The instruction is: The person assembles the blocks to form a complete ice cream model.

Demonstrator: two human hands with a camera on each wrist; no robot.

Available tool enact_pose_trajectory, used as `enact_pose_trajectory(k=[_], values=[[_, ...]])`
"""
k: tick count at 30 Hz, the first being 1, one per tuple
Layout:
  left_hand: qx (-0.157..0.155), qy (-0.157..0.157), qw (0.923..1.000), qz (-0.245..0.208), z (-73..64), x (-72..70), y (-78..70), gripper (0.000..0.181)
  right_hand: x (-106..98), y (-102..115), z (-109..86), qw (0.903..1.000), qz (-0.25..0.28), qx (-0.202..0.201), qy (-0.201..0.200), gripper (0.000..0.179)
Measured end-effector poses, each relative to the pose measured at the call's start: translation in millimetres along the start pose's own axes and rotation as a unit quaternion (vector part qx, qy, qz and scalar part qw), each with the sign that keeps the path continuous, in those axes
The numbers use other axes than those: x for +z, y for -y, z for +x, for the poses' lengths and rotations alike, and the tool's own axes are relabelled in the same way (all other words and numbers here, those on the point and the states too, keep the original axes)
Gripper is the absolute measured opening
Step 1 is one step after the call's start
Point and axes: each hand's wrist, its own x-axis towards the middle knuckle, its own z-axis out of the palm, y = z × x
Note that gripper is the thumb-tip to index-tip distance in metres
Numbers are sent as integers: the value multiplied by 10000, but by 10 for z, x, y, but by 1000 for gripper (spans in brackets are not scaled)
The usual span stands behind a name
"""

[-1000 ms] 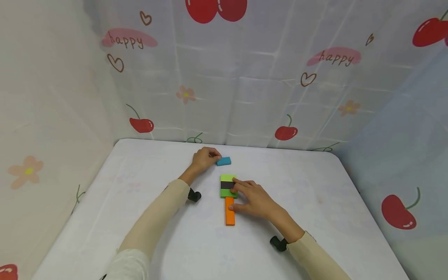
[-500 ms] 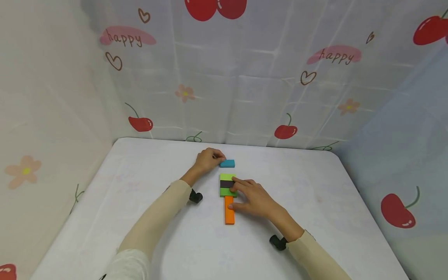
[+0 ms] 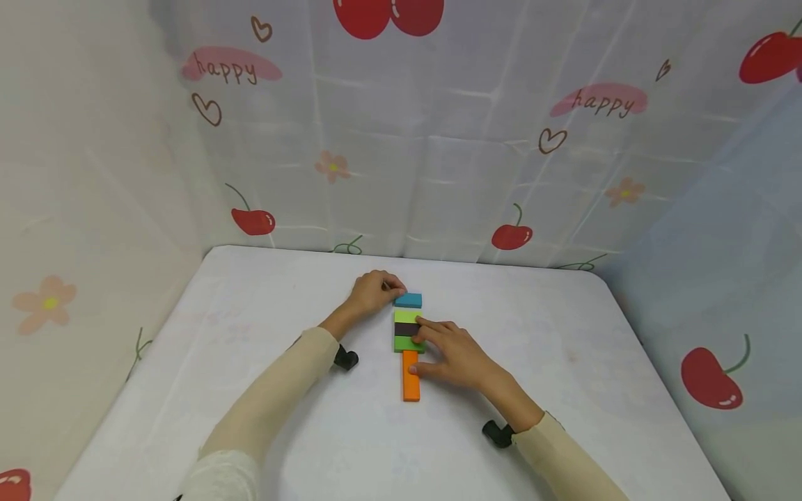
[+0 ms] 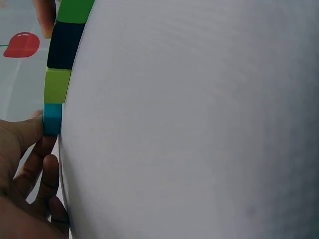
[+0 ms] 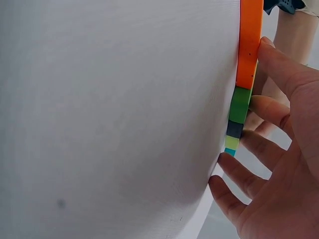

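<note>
Between the thumb and fingers of my left hand [image 3: 370, 293] is a blue block [image 3: 409, 300], pinched at its left end and lying on the table. Just nearer to me lie a lime block [image 3: 406, 316], a black block [image 3: 406, 329] and a green block [image 3: 404, 344], side by side in a stack-like row. An orange block [image 3: 410, 388] extends lengthwise from the green one. My right hand [image 3: 460, 358] spreads over these from the right; in the right wrist view its thumb touches the orange block [image 5: 249, 47] and its forefinger the green block [image 5: 240, 104].
The blocks lie on a white-covered table [image 3: 532, 348] with rounded far corners. Behind it hangs a pale curtain [image 3: 438, 181] printed with cherries, flowers and hearts. A dark wrist camera [image 3: 498, 435] sits under the right wrist, another camera [image 3: 346, 358] by the left.
My left hand has brought the blue block rightward and nearer to me, straightening it in line with the row. My right hand has stayed in place on the blocks.
</note>
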Motion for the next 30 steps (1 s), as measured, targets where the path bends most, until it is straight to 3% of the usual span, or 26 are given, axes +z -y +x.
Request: enact_pose_trajectory(k=[30], values=[[283, 245, 9993, -85, -137, 11, 23, 12, -15, -4, -36, 10000, 1, -73, -7, 47]])
